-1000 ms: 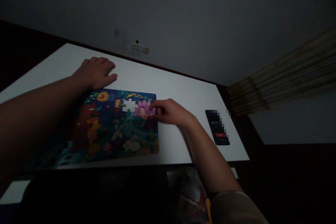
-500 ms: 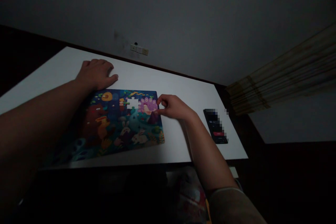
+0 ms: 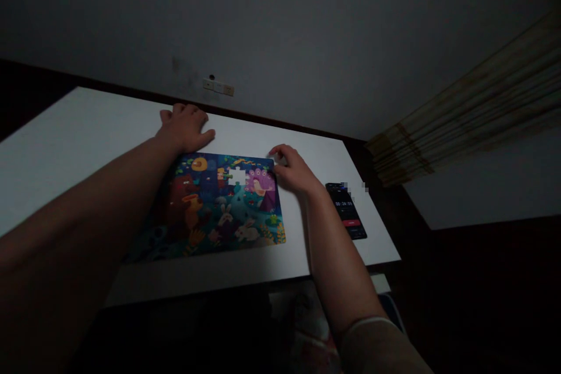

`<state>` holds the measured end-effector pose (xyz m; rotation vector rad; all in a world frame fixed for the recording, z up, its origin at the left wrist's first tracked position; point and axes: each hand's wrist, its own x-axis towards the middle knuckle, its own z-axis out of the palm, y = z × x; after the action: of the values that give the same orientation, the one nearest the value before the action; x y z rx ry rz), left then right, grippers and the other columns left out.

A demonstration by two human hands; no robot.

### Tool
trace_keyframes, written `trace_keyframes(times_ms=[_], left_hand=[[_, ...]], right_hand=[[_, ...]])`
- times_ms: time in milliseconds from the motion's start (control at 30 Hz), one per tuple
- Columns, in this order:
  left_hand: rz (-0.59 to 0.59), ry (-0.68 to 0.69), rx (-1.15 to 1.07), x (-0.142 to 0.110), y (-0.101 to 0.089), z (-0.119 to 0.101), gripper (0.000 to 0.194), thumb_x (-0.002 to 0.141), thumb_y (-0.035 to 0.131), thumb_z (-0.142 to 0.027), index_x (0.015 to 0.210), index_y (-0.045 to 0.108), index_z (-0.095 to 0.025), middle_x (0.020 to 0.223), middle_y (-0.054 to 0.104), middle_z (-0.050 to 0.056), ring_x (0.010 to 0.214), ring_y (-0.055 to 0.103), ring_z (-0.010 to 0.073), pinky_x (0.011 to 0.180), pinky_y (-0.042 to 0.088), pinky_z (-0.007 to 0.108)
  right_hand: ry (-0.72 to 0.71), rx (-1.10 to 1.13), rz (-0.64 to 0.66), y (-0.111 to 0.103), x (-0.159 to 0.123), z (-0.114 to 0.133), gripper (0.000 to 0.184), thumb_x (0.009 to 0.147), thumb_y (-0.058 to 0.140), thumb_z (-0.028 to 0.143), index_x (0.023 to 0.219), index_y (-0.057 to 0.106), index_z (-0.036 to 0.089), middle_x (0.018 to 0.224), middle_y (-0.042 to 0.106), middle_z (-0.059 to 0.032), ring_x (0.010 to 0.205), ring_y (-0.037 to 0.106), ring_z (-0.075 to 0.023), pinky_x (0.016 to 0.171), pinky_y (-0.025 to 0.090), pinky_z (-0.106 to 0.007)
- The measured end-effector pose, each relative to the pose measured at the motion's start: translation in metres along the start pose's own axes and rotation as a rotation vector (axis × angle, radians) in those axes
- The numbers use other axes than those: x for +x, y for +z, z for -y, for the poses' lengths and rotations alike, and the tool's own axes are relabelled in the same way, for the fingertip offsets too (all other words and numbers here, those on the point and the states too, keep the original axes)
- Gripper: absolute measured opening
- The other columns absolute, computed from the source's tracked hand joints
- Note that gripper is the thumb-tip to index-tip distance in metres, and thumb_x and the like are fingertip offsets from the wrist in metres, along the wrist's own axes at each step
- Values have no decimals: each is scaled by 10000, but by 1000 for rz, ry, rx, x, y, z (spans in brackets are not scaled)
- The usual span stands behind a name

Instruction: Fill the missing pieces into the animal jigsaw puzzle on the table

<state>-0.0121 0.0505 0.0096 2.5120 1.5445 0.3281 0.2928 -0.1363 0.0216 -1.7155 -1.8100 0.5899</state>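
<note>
A nearly whole jigsaw puzzle (image 3: 210,225) lies flat on the white table, showing a bear, rabbits and a purple peacock in a dark forest. One piece-shaped gap (image 3: 237,176) in its upper part lets the white surface through. My left hand (image 3: 186,130) rests palm down at the puzzle's top edge, fingers spread on the table. At the upper right corner is my right hand (image 3: 293,168), its thumb and forefinger apart, with the thumb close to the puzzle's right edge. I cannot tell whether it touches. My left forearm hides the puzzle's left side.
A phone (image 3: 346,210) with a running timer lies on the table (image 3: 258,269) to the right of my right forearm. Behind the table stands a wall with sockets (image 3: 218,87). A curtain (image 3: 464,99) hangs at the right.
The puzzle has slid to the right on the table, and my left hand has moved right too. My right hand has shifted up to the corner, its finger and thumb opening. The view has turned slightly.
</note>
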Motion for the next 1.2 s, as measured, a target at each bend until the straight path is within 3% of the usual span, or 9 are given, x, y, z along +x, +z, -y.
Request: trace_keyframes(times_ms=[67, 167, 367, 500, 600, 767, 867, 1000, 1200], left_hand=[[11, -34, 7, 5, -1, 2, 826, 892, 551, -718, 1531, 638, -202, 1702, 504, 247, 1546, 348, 580, 1174, 325, 728], [-1, -75, 5, 11, -5, 11, 876, 890, 572, -733, 1569, 609, -182, 1729, 472, 231, 1541, 340, 565, 1186, 312, 715], [10, -5, 63, 19, -16, 37, 821, 906, 585, -690, 1476, 648, -103, 1656, 564, 221, 1561, 314, 531, 1234, 241, 686], [100, 43, 157, 23, -20, 49, 668, 892, 544, -650, 1240, 768, -125, 1405, 735, 253, 1429, 518, 517, 1195, 327, 656], [159, 42, 150, 25, -19, 56, 593, 869, 510, -643, 1067, 825, -182, 1139, 816, 209, 1301, 647, 496, 1182, 365, 617], [62, -45, 85, 19, -16, 61, 541, 876, 500, -642, 896, 842, -223, 927, 799, 154, 1054, 741, 418, 954, 521, 512], [-4, -68, -4, 12, -17, 60, 475, 863, 564, -626, 796, 831, -239, 831, 770, 140, 963, 730, 393, 881, 534, 507], [-37, -82, -72, 6, -20, 59, 441, 860, 597, -611, 716, 803, -249, 738, 722, 128, 930, 711, 381, 875, 531, 513], [-53, -89, -108, 5, -20, 58, 420, 841, 611, -591, 680, 782, -243, 673, 667, 119, 908, 694, 382, 864, 522, 510]], right_hand=[[-51, -19, -101, 5, 3, 2, 465, 780, 601, 141, 1229, 641, 255, 1222, 645, -99, 1209, 577, -305, 1040, 495, -456], [-97, -27, -160, 10, 4, 5, 548, 805, 520, 86, 1315, 620, 260, 1286, 639, -111, 1263, 583, -293, 1122, 491, -474], [-87, -36, -131, 11, 4, 1, 457, 953, 607, 161, 1399, 686, 219, 1282, 723, -136, 1149, 674, -271, 1045, 544, -437], [-35, -123, -123, 8, 4, -4, 265, 992, 693, 273, 1229, 797, 219, 1199, 807, -133, 1076, 731, -286, 1008, 552, -456], [1, -104, -163, 10, 1, -4, 269, 1006, 724, 361, 1225, 810, 232, 1139, 834, -121, 1009, 767, -282, 956, 572, -434], [-39, -34, -148, 20, -6, 17, 339, 1071, 656, 404, 1369, 750, 273, 1261, 835, -117, 1102, 801, -303, 946, 603, -438], [-100, -59, -43, 24, -9, 37, 295, 1083, 651, 390, 1339, 771, 306, 1243, 846, -98, 1124, 807, -307, 973, 614, -455], [-276, -66, 177, 30, -11, 52, 260, 1063, 669, 302, 1258, 835, 350, 1428, 794, -47, 1292, 767, -297, 1129, 593, -514], [-304, -56, 269, 33, -11, 51, 293, 1046, 707, 279, 1301, 845, 323, 1550, 719, -86, 1376, 734, -318, 1162, 591, -550]])
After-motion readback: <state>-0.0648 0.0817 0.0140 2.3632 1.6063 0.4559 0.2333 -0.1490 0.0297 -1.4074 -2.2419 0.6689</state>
